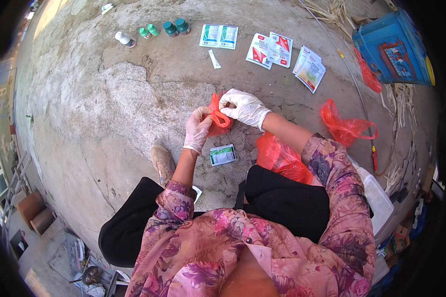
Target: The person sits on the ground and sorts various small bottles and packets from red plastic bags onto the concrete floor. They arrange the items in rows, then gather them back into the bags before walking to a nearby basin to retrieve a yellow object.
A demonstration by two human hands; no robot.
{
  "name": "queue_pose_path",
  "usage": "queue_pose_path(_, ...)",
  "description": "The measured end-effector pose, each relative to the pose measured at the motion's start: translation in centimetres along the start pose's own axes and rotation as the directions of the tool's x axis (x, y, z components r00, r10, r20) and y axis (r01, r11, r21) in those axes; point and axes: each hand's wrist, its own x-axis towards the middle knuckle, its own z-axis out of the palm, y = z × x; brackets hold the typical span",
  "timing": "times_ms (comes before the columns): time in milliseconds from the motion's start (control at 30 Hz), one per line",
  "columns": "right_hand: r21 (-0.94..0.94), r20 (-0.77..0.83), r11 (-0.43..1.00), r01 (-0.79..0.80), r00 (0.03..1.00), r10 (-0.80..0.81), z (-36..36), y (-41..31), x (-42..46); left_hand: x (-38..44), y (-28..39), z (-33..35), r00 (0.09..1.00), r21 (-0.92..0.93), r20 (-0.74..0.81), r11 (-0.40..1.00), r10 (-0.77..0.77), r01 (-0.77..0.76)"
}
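Both my hands wear thin white gloves and grip a small red plastic bag point(220, 128) in front of my knees. My left hand point(197, 128) pinches the bag's left side near a looped handle. On its upper right, my right hand point(243, 107) holds the bag with thumb and fingers; what the fingertips grip is partly hidden. Whether anything is inside the bag, I cannot tell. Just below the hands, a green and white sachet point(223, 154) lies on the concrete. A larger red plastic bag point(280, 157) rests under my right forearm, beside my knee.
Along the far side stand a white bottle point(125, 39), small green bottles point(148, 31) and dark green bottles point(176, 28). Several sachets point(269, 50) lie to their right. A blue backpack sprayer point(394, 48), its wand point(351, 72) and another red bag point(345, 124) are at right.
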Motion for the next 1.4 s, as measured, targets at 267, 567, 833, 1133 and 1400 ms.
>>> queue_pose_path(267, -0.160, -0.044, 0.986, 0.055, 0.997, -0.063, 1.3, 0.0, 0.5, -0.8, 2.2, 1.2, 0.988, 0.272, -0.122, 0.961, 0.089, -0.053)
queue_pose_path(567, 0.769, 0.213, 0.521, -0.370, 0.917, 0.337, 0.7, 0.5, 0.9, 1.0, 2.8, 0.5, 0.980, -0.075, -0.142, 0.989, -0.140, 0.131)
queue_pose_path(833, -0.169, 0.091, 0.979, -0.115, 0.987, 0.132, 0.1, 0.9, 1.6, 0.8, 1.7, 0.5, 0.996, 0.511, -0.089, 0.859, 0.015, 0.032)
queue_pose_path(1133, 0.523, 0.016, 0.833, -0.182, 0.979, 0.204, -1.3, -2.3, 1.8, 0.8, 1.8, 0.5, 0.995, 0.184, -0.083, 0.981, -0.050, 0.065)
queue_pose_path(1400, -0.450, 0.044, 0.893, 0.015, 0.999, 0.005, -1.6, -3.0, 2.0, 0.0, 3.3, 1.0, 0.980, 0.661, -0.092, 0.747, 0.174, -0.071)
